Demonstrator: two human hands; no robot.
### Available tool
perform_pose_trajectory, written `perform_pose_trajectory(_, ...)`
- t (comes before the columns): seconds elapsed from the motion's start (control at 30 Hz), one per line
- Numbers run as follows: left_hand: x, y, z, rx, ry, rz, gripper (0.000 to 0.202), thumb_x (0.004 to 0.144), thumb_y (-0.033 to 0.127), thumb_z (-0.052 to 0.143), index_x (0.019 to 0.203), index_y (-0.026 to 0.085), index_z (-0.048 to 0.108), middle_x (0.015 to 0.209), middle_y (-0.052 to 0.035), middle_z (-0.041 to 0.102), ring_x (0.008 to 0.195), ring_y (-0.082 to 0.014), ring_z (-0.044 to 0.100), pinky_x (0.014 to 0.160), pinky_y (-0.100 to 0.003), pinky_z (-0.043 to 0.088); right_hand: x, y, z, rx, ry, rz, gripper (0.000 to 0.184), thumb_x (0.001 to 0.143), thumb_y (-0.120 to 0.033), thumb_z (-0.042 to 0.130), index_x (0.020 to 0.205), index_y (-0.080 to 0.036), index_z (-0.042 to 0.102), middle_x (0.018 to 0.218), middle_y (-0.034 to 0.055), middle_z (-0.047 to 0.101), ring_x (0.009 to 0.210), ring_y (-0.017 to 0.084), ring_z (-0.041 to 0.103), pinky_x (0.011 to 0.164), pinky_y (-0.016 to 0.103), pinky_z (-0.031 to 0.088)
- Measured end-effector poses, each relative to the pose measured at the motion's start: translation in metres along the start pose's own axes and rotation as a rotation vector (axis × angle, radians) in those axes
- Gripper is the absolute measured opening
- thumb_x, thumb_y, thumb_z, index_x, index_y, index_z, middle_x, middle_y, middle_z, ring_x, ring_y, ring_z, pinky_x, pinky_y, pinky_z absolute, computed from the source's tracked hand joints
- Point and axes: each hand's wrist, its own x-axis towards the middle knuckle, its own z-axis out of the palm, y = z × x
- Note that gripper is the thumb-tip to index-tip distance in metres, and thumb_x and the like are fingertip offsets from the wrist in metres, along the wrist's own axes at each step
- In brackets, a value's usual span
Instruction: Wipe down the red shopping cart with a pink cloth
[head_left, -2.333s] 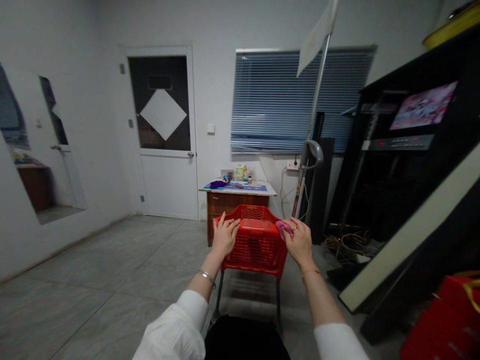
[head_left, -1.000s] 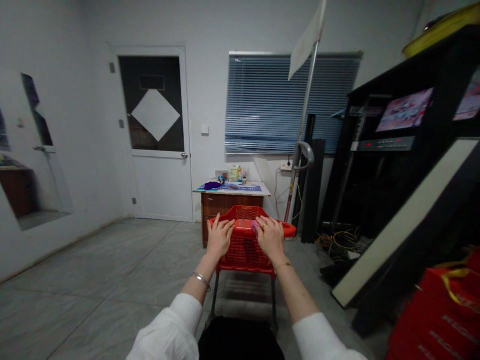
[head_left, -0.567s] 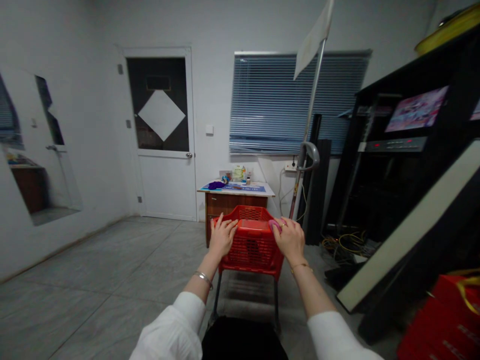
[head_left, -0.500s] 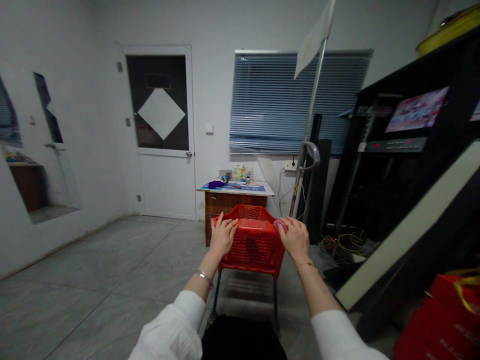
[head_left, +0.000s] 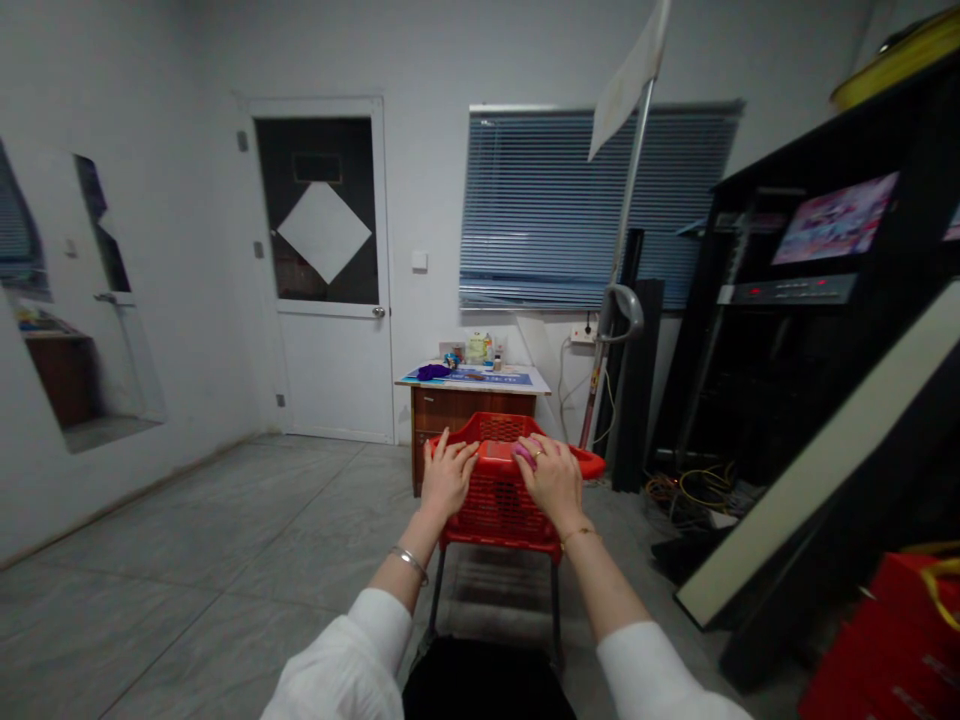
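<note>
A red plastic cart basket (head_left: pixel 495 500) on thin metal legs stands in front of me. My left hand (head_left: pixel 448 477) rests on its near left rim with the fingers spread flat. My right hand (head_left: pixel 555 478) lies on the near rim towards the middle, fingers curled over a small pink cloth (head_left: pixel 523 456) pressed against the red plastic. Both arms wear white sleeves. A bracelet sits on each wrist.
A wooden desk (head_left: pixel 471 402) with small items stands behind the cart under the blinds. A white door (head_left: pixel 326 270) is at the back left. A pole with a grey handle (head_left: pixel 621 300) leans at the right, beside a black cabinet (head_left: pixel 817 330). Red boxes (head_left: pixel 892 650) sit low right. Cables (head_left: pixel 690 490) lie on the floor.
My right hand has slid the pink cloth leftwards along the cart's near rim, from the right corner towards the middle. The left hand stays on the left rim.
</note>
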Motion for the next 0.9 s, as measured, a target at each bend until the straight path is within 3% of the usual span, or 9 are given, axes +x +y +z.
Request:
perform_pose_trajectory(0.13, -0.003, 0.009, -0.002, 0.008, 0.007, -0.017, 0.036, 0.101, 0.033, 0.041, 0.132, 0.031, 0.062, 0.129, -0.0053, 0.067, 0.148, -0.0304, 0.029, 0.119, -0.065, 0.018, -0.004, 0.046, -0.006, -0.018, 0.046, 0.143, 0.034, 0.096, -0.043, 0.051, 0.114, -0.024, 0.072, 0.12, 0.0072, 0.069, 0.106, 0.023, 0.055, 0.094, 0.037, 0.04)
perform_pose_trajectory(0.3, -0.006, 0.028, -0.013, 0.001, -0.021, -0.029, 0.035, 0.101, 0.037, 0.043, 0.129, 0.033, 0.064, 0.124, -0.0034, 0.071, 0.143, -0.0303, 0.039, 0.119, -0.066, 0.019, -0.008, 0.06, -0.005, 0.006, 0.075, 0.169, 0.037, 0.096, -0.044, 0.048, 0.111, -0.023, 0.073, 0.115, 0.0085, 0.07, 0.105, 0.022, 0.057, 0.094, 0.036, 0.039)
perform_pose_trajectory(0.37, -0.004, 0.026, -0.017, -0.016, -0.016, -0.016, 0.034, 0.1, 0.04, 0.045, 0.126, 0.033, 0.066, 0.123, -0.0022, 0.072, 0.142, -0.0288, 0.04, 0.12, -0.063, 0.019, -0.009, 0.064, -0.006, 0.019, 0.071, 0.16, 0.039, 0.096, -0.046, 0.047, 0.11, -0.023, 0.074, 0.113, 0.0085, 0.07, 0.103, 0.022, 0.058, 0.093, 0.036, 0.04)
perform_pose_trajectory(0.47, 0.002, 0.011, -0.019, -0.051, 0.03, -0.077, 0.038, 0.1, 0.044, 0.044, 0.128, 0.03, 0.065, 0.136, -0.0036, 0.064, 0.144, -0.0292, 0.036, 0.119, -0.062, 0.025, -0.009, 0.073, -0.009, 0.037, 0.077, 0.151, 0.041, 0.096, -0.047, 0.045, 0.109, -0.021, 0.074, 0.112, 0.0091, 0.071, 0.103, 0.021, 0.058, 0.094, 0.036, 0.04)
perform_pose_trajectory(0.53, 0.005, 0.001, -0.015, -0.084, -0.006, -0.08, 0.039, 0.1, 0.044, 0.043, 0.129, 0.028, 0.065, 0.139, -0.0048, 0.062, 0.144, -0.029, 0.037, 0.117, -0.061, 0.03, -0.009, 0.077, -0.009, 0.048, 0.092, 0.166, 0.041, 0.095, -0.047, 0.045, 0.107, -0.021, 0.075, 0.11, 0.0092, 0.071, 0.103, 0.021, 0.058, 0.095, 0.036, 0.039)
perform_pose_trajectory(0.67, 0.006, 0.001, -0.006, -0.111, -0.049, -0.045, 0.04, 0.102, 0.038, 0.038, 0.125, 0.023, 0.067, 0.125, -0.0051, 0.071, 0.138, -0.0244, 0.043, 0.119, -0.054, 0.03, -0.009, 0.061, -0.005, 0.077, 0.136, 0.233, 0.041, 0.095, -0.047, 0.045, 0.104, -0.021, 0.075, 0.109, 0.0094, 0.071, 0.101, 0.021, 0.058, 0.095, 0.037, 0.04)
perform_pose_trajectory(0.83, -0.002, 0.032, -0.005, -0.074, -0.024, -0.07, 0.041, 0.103, 0.039, 0.036, 0.126, 0.022, 0.065, 0.116, -0.0062, 0.073, 0.128, -0.026, 0.051, 0.117, -0.052, 0.032, -0.016, 0.01, 0.004, 0.107, 0.179, 0.16, 0.036, 0.095, -0.044, 0.048, 0.11, -0.023, 0.073, 0.116, 0.0087, 0.069, 0.107, 0.022, 0.055, 0.098, 0.038, 0.037)
perform_pose_trajectory(0.9, -0.006, 0.047, -0.008, -0.078, -0.028, -0.078, 0.042, 0.103, 0.038, 0.035, 0.125, 0.022, 0.066, 0.113, -0.0055, 0.074, 0.124, -0.026, 0.054, 0.116, -0.05, 0.033, -0.018, 0.0, 0.003, 0.088, 0.185, 0.151, 0.034, 0.095, -0.043, 0.05, 0.111, -0.024, 0.073, 0.118, 0.0082, 0.069, 0.109, 0.023, 0.054, 0.099, 0.039, 0.037)
